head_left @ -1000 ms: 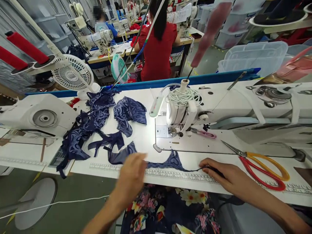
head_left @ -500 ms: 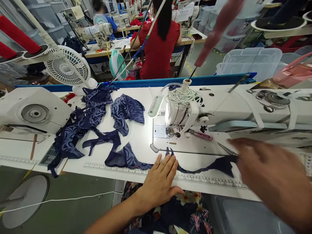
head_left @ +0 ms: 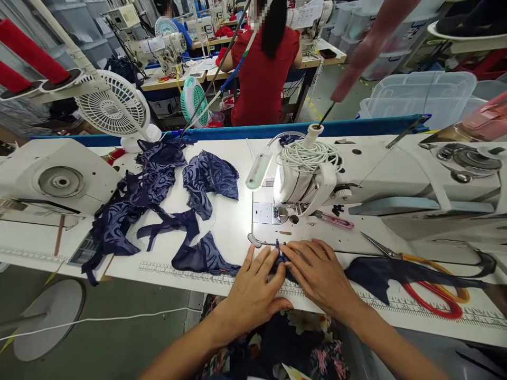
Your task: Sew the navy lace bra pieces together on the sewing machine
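My left hand (head_left: 257, 277) lies on a navy lace garment piece (head_left: 212, 253), fingers stretched forward and thumb apart. From the other side, my right hand (head_left: 319, 269) rests on the same piece, its extended fingertips meeting the left fingers. A small bunched bit of navy fabric (head_left: 279, 256) shows between the fingertips; the rest there is covered. The piece lies along the printed ruler at the table's front edge, in front of the sewing machine (head_left: 304, 184). Right of my right hand, scissors (head_left: 431, 285) with orange and red handles lie with dark fabric (head_left: 380, 274) across them.
A heap of navy lace pieces (head_left: 154, 179) lies left, with another lace piece (head_left: 209, 179) beside it. Pink-handled snips (head_left: 335, 219) rest by the machine base. A second machine head (head_left: 59, 179) and white fan (head_left: 113, 103) stand left. A person in red (head_left: 261, 79) sits beyond.
My right hand has come leftward from the scissors area to the fabric beside my left hand. The scissors are now uncovered. My left fingers have shifted slightly, and the fabric between the hands is bunched.
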Tool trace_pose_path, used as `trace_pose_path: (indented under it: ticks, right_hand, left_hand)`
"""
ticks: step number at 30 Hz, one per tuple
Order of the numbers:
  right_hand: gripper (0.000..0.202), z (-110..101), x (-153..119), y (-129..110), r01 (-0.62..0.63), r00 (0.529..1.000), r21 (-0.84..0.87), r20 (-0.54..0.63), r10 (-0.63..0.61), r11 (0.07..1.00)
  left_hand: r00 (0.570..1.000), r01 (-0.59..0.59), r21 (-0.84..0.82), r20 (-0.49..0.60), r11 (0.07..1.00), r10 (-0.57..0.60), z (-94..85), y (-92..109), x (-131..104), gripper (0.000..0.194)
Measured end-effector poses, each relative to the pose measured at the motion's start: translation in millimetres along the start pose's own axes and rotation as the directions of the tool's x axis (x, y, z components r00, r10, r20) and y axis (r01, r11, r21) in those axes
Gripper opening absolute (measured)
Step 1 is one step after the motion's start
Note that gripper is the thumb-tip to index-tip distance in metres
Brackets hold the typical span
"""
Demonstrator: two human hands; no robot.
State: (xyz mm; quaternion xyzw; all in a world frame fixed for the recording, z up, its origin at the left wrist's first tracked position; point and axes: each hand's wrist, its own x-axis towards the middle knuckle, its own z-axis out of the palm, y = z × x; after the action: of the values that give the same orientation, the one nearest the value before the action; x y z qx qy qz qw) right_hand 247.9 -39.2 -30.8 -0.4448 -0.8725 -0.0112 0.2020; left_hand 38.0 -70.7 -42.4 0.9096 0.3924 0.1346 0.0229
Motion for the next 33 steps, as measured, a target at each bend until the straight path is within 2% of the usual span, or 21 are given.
trace_pose_path:
  ticks: [5,8,11,13,20,25,33]
  right_hand:
    - [0.037,2,1,5,-0.020,1.000,-0.033,0.002,0.020,0.999]
    - [0.037,-2,-3,5,-0.045,0.996,-0.029,-0.076,0.043,0.999]
    - [0.030,-6,-9,-3,0.004,0.993,0.025,-0.119,-0.001,1.000]
    - [0.027,-5,-11,-8,0.045,0.993,0.042,-0.113,-0.040,0.998]
    - [0.026,-1,-11,-3,0.010,0.995,-0.042,-0.096,-0.014,0.999]
    - [0.029,0,-11,-3,0.007,0.996,-0.043,-0.086,-0.011,0.999]
    - [0.031,4,-10,-2,-0.037,0.995,-0.036,-0.090,0.033,0.999]
  left_hand:
    - [0.999,0.022,0.063,0.025,0.998,-0.024,1.0,1,0,0.073]
    - [0.999,0.029,0.074,0.034,0.997,-0.031,-2.8,1,0,0.075]
    - [0.999,0.022,0.074,0.036,0.997,-0.025,-6.5,2,3,0.073]
    - [1.000,0.012,0.076,0.028,0.997,-0.014,-7.8,1,8,0.072]
    - [0.999,-0.041,0.062,0.005,0.997,0.041,-6.3,-7,15,0.064]
    - [0.999,-0.036,0.046,0.003,0.998,0.036,-4.5,-11,15,0.055]
    - [0.999,-0.007,0.049,0.040,0.999,0.005,-4.6,-14,20,0.058]
